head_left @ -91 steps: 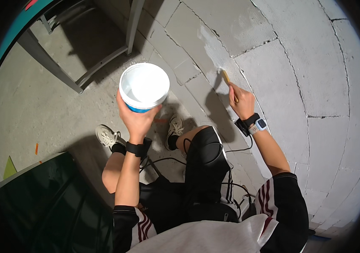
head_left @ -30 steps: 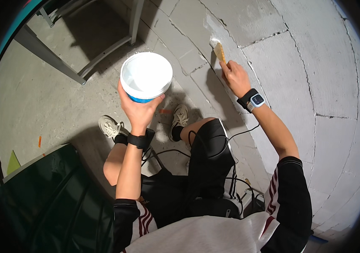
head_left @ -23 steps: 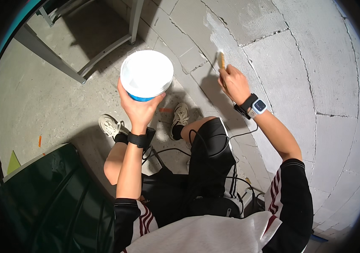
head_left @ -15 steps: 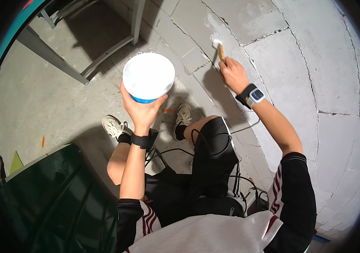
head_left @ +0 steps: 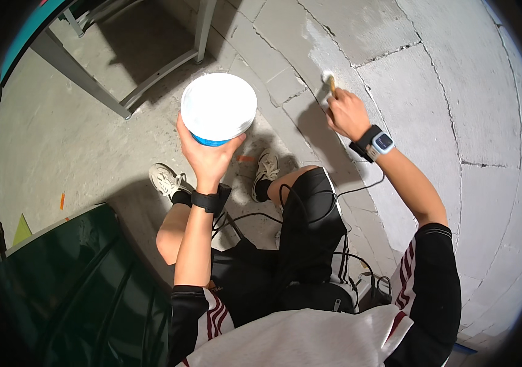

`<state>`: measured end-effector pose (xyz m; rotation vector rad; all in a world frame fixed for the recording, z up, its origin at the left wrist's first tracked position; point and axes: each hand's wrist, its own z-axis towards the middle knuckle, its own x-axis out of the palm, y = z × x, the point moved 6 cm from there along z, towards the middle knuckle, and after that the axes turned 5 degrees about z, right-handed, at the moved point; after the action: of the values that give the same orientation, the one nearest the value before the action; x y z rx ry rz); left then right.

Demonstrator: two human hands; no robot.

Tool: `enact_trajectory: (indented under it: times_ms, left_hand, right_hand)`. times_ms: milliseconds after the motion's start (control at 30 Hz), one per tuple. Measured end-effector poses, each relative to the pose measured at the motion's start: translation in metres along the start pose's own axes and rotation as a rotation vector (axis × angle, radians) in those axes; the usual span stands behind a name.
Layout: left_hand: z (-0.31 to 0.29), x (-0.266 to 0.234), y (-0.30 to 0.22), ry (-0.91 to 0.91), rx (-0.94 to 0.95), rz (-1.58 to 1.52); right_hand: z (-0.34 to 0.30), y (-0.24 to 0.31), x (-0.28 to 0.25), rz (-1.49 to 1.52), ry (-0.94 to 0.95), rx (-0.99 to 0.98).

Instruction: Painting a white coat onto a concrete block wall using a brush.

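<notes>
My left hand (head_left: 207, 160) is wrapped round the lower side of a white tub (head_left: 218, 105) with a blue band, lifted above the floor. Glare on its white top hides whether that is a lid or white contents. In my closed right hand (head_left: 349, 115) is a paintbrush (head_left: 332, 83), gripped by its yellowish wooden handle. The brush's white tip touches the block wall (head_left: 414, 104). Around and above the tip, a wet white patch (head_left: 322, 46) lies over greyer blocks. Blocks farther right look whiter, with dark cracked joints between them.
A grey metal-legged table (head_left: 80, 72) stands at the upper left. A dark green bin-like object (head_left: 83, 275) fills the lower left. Black cables (head_left: 310, 217) loop over my right leg and run beside the wall. My shoes (head_left: 166, 181) rest on the concrete floor.
My right hand and the brush have moved down and slightly right along the wall. The white patch reaches lower. The tub in my left hand has barely shifted.
</notes>
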<state>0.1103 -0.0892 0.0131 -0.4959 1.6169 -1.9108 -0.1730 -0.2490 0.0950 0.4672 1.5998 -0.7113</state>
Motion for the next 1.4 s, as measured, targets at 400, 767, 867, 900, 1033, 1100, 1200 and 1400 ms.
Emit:
enact_trajectory:
  times_ms: [400,767,867,900,1033,1100,1200,1400]
  left_hand:
    - [0.000,0.006,0.000,-0.002,0.002,-0.003]
    - [0.001,0.004,0.004,0.000,-0.019,-0.078]
    - [0.000,0.004,-0.001,0.012,0.004,-0.065]
    - [0.000,0.004,-0.003,0.014,0.017,-0.039]
    - [0.002,0.001,0.000,0.015,0.003,-0.066]
    - [0.003,0.004,0.001,0.012,-0.017,-0.053]
    - [0.000,0.004,0.001,0.014,-0.040,-0.077]
    - [-0.006,0.003,0.000,0.033,-0.001,-0.014]
  right_hand:
    - [0.026,-0.010,-0.006,-0.004,-0.068,-0.089]
    - [0.013,-0.011,0.006,0.143,-0.076,-0.007]
    - [0.012,-0.015,0.013,0.068,-0.096,0.023]
    - [0.002,-0.017,0.013,0.052,-0.062,0.077]
    - [-0.046,-0.007,0.010,0.105,-0.001,0.140]
    - [-0.053,-0.008,0.015,0.122,-0.006,0.188]
    - [-0.035,0.007,0.001,0.159,-0.096,0.051]
    - [-0.032,-0.017,0.021,0.090,-0.083,0.067]
